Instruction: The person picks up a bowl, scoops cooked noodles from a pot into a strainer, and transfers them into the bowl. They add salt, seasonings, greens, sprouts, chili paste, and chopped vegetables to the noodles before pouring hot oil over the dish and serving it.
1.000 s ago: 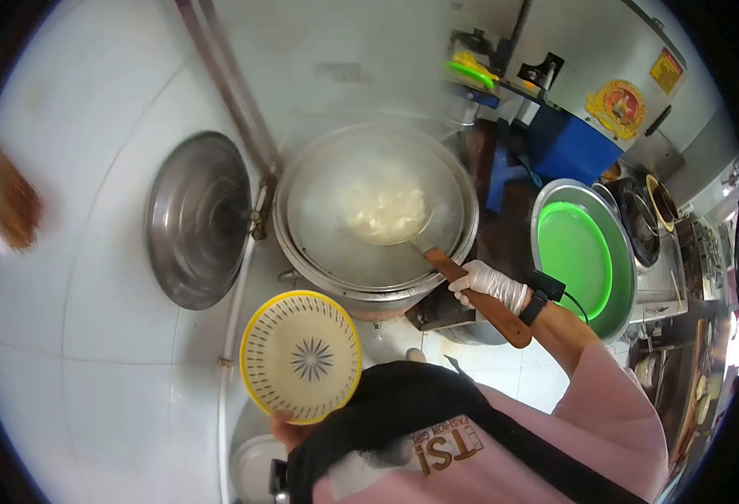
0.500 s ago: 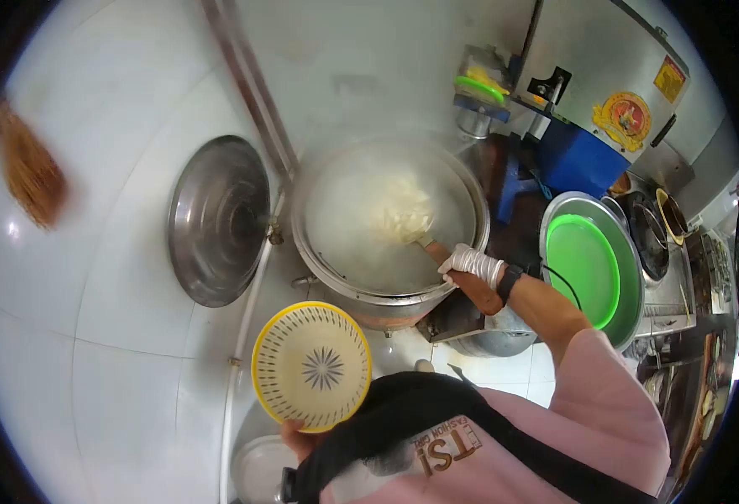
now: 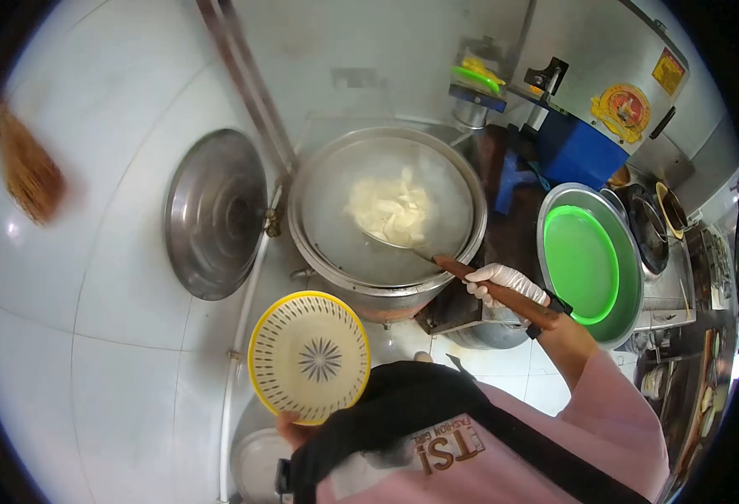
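Since the skimmer (image 3: 426, 254) lifted out of the steaming pot (image 3: 361, 281) half a second ago, pale pieces (image 3: 390, 210) ride heaped above the water | right hand (image 3: 504, 286), gloved, fist closed round the wooden handle, drawn back from the rim | left hand (image 3: 292, 428) pinches the empty yellow colander (image 3: 309, 355), which stays low beside the pot.

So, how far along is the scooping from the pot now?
Done: the lid is off the pot, and white pieces lie on the skimmer. In hand: the right hand holds the skimmer over the pot; the left hand holds the colander. Left: the colander is empty, so the pieces probably go there next.
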A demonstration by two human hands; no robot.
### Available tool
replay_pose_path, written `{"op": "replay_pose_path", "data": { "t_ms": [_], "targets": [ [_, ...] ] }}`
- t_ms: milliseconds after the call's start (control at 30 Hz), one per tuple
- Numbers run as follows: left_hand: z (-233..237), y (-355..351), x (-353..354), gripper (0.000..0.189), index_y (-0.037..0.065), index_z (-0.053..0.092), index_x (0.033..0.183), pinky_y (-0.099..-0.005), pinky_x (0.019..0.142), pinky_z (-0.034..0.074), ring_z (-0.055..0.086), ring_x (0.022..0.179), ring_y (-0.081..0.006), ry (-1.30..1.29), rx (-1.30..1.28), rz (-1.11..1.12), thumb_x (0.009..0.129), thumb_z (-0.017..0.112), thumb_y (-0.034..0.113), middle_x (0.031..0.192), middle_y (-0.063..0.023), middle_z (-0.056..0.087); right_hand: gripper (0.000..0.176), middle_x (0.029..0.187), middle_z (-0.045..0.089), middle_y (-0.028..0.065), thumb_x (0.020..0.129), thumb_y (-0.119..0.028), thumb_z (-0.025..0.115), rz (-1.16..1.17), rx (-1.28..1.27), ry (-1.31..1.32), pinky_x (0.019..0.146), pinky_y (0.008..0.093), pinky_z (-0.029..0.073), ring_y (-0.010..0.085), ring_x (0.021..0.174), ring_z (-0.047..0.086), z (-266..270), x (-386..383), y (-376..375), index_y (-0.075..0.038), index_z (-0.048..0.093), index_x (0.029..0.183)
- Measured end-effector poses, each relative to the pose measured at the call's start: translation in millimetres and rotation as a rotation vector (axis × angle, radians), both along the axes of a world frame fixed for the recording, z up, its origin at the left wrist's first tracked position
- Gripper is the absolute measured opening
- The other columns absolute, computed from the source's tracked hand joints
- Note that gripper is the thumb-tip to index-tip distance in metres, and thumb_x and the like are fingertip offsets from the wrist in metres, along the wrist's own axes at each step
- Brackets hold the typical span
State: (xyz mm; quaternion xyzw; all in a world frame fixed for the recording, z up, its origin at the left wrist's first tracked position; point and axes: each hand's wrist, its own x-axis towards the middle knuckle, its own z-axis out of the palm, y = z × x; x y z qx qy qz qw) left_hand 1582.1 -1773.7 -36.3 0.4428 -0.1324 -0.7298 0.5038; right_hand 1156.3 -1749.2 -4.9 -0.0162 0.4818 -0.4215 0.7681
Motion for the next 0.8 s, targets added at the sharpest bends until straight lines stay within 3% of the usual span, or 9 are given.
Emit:
{"op": "replay_pose_path", "data": {
  "t_ms": [33,133,200,300,367,600,700,767,800],
  "targets": [
    [7,1,-8,0.061,0.002,0.044,0.113,-0.0433,0.078,0.044,0.052,0.092,-0.0319,0.047,-0.007,0.016,0.054,0.051,0.016,0.102,-0.0143,0.053,0.014,0.058,0.049,-0.0023,0.082,-0.016,0.052,-0.108,0.058,0.001,0.036,0.0137,0.037,0.0044,0.041,0.046,4,2,0,-0.006,0.048,0.073],
    [4,6,-12,0.062,0.003,0.044,0.114,-0.0434,0.077,0.044,0.052,0.093,-0.0317,0.065,-0.001,0.062,0.054,0.051,0.016,0.103,-0.0142,0.053,0.016,0.055,0.049,-0.0016,0.083,-0.016,0.052,-0.028,-0.037,0.123,0.036,0.0145,0.036,0.0057,0.041,0.046,-18,-20,-18,-0.006,0.05,0.07],
    [2,13,-10,0.062,0.004,0.044,0.114,-0.0434,0.077,0.044,0.052,0.094,-0.0313,0.032,0.005,0.104,0.054,0.051,0.017,0.105,-0.0142,0.053,0.012,0.055,0.049,0.0014,0.081,-0.014,0.052,-0.005,-0.001,0.272,0.039,0.0201,0.036,0.0093,0.04,0.043,-26,-27,-39,-0.003,0.053,0.075],
    [5,28,-10,0.063,0.006,0.043,0.117,-0.043,0.08,0.043,0.05,0.099,-0.0301,0.073,0.053,0.046,0.055,0.051,0.02,0.111,-0.0137,0.05,0.011,0.055,0.049,0.0041,0.078,-0.01,0.053,0.006,-0.199,0.455,0.041,0.0224,0.037,0.0128,0.041,0.045,-32,-15,-51,0.0,0.054,0.078],
    [6,41,-17,0.065,0.009,0.041,0.12,-0.0432,0.083,0.042,0.049,0.103,-0.0294,0.164,-0.073,0.026,0.057,0.051,0.023,0.115,-0.0129,0.048,0.011,0.058,0.049,0.0052,0.076,-0.009,0.056,0.317,-0.202,0.737,0.041,0.0244,0.041,0.0131,0.046,0.05,-31,-17,-54,0.001,0.05,0.078],
    [2,90,-36,0.067,0.007,0.039,0.121,-0.0437,0.083,0.042,0.049,0.102,-0.0302,0.17,-0.012,0.124,0.058,0.051,0.024,0.112,-0.0131,0.049,0.016,0.058,0.05,0.0038,0.075,-0.015,0.058,0.161,-0.298,0.693,0.043,0.0231,0.04,0.0115,0.047,0.05,-1,-4,-3,-0.002,0.049,0.074],
    [-12,90,-19,0.066,0.006,0.04,0.12,-0.0431,0.081,0.044,0.051,0.099,-0.031,0.148,-0.05,0.062,0.057,0.051,0.022,0.111,-0.0149,0.05,0.016,0.058,0.05,0.0025,0.075,-0.016,0.058,0.131,-0.305,0.684,0.043,0.0223,0.04,0.0099,0.047,0.049,9,7,18,-0.003,0.049,0.074],
    [-25,81,4,0.066,0.005,0.041,0.119,-0.0436,0.079,0.045,0.053,0.096,-0.0319,0.458,-0.267,-0.217,0.056,0.05,0.021,0.11,-0.0162,0.05,0.017,0.058,0.05,0.002,0.075,-0.017,0.059,0.098,-0.269,0.647,0.043,0.0219,0.04,0.0099,0.047,0.049,14,18,31,-0.003,0.049,0.075],
    [-17,82,7,0.066,0.005,0.041,0.119,-0.0436,0.079,0.045,0.053,0.096,-0.0319,0.463,-0.266,-0.225,0.056,0.05,0.021,0.11,-0.0162,0.05,0.017,0.058,0.05,0.002,0.075,-0.017,0.059,0.091,-0.266,0.651,0.043,0.0219,0.04,0.0099,0.047,0.049,18,25,36,-0.003,0.049,0.075]
  ]
}}
